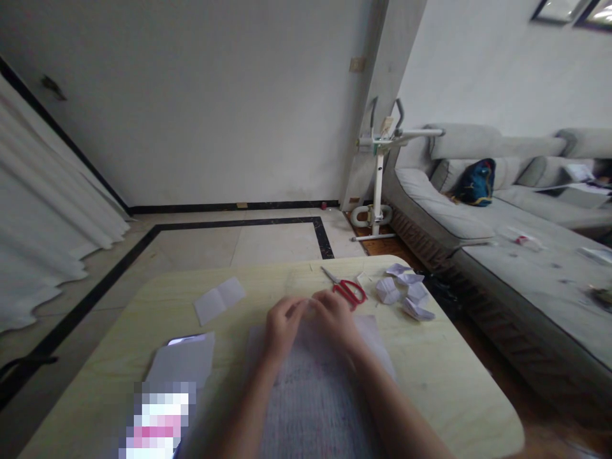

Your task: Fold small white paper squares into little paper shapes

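Note:
Both my hands meet over the far edge of a large pale sheet of paper (315,389) on the light wooden table (454,376). My left hand (282,325) and my right hand (335,317) have their fingers curled and pressed together at the sheet's top edge, pinching it. Red-handled scissors (348,288) lie just beyond my right hand. Several small folded paper pieces (406,294) sit to the right of the scissors.
A creased paper slip (218,301) lies at the left, and another sheet (184,360) covers a phone near the front left. A grey sofa (516,242) and a white exercise machine (380,185) stand to the right. Curtains (43,223) hang at the left.

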The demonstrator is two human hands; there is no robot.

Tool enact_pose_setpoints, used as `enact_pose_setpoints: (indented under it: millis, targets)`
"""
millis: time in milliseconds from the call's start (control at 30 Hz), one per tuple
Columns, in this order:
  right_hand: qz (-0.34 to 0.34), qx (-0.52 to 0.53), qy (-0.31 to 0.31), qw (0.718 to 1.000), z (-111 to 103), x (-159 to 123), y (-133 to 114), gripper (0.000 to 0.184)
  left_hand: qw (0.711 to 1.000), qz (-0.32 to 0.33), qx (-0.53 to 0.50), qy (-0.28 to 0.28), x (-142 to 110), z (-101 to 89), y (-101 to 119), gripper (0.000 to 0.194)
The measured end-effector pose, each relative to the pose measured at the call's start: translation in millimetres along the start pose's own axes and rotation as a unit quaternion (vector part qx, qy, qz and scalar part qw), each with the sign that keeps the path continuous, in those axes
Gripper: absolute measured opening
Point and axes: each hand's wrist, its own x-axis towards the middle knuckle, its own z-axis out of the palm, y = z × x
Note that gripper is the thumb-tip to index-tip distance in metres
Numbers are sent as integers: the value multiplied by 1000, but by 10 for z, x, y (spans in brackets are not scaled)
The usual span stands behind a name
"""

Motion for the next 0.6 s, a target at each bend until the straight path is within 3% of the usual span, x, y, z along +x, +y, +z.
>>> enact_pose_setpoints:
  millis: [367, 600]
  targets:
    - [-9, -12, 14, 1000, 23, -1, 58, 11, 1000, -7, 1, -11, 27, -20, -16, 16]
    - [20, 40, 38, 998, 61, -12, 16, 11, 1000, -24, -2, 10, -11, 31, 11, 20]
